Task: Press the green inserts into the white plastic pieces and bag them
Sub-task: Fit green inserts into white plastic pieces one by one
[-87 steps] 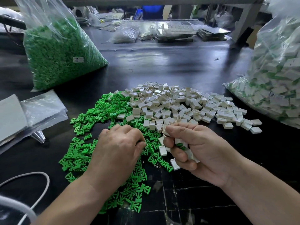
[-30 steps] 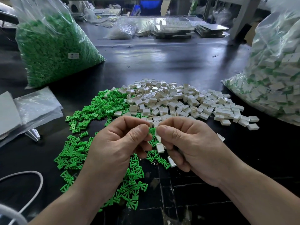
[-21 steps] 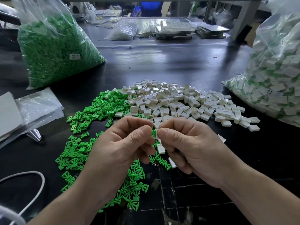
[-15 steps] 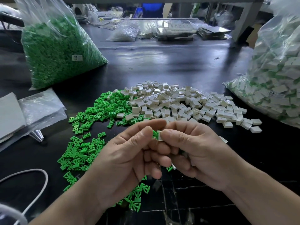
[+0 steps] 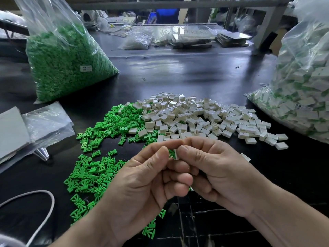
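Pinching green insert in left hand, holding it against white piece pinched in right hand. Holding both hands together, raised above green pile, near white pile on black table.

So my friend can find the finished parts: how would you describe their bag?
Start at the black table and go to its right edge, past the loose pile of white pieces. There a big clear bag bulges with white pieces showing green; the other big bag, on the left, holds only green.
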Available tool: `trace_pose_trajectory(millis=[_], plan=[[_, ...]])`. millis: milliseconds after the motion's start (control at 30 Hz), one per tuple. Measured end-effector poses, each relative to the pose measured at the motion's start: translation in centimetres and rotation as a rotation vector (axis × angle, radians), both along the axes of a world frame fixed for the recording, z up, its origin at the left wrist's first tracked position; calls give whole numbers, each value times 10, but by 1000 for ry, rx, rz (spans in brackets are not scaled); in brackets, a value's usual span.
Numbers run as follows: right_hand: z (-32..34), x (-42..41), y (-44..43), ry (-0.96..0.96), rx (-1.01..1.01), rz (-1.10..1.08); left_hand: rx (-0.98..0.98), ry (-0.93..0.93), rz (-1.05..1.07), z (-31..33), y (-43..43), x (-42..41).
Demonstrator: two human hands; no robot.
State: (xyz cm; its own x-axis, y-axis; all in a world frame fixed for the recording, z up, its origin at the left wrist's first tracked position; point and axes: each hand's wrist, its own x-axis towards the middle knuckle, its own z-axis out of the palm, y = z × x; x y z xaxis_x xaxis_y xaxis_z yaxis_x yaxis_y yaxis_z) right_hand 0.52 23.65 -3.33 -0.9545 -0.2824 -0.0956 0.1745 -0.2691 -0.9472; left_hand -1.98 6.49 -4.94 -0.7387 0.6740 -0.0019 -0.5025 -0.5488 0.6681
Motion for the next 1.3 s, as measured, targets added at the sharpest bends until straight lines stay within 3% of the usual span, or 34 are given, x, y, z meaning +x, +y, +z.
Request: trace_pose_trajectory(millis=[333, 567, 1067, 1300], plan=[[2, 4, -3, -6, -8, -18, 19, 2, 48, 1, 6, 2], [0, 6, -6, 12, 112, 2, -20, -5, -28, -3, -3, -1], [-3, 7, -7, -25, 38, 13, -58, 38, 6, 1, -2, -1], [0, 5, -11, 19, -10, -18, -141, 137, 174, 4, 6, 1]])
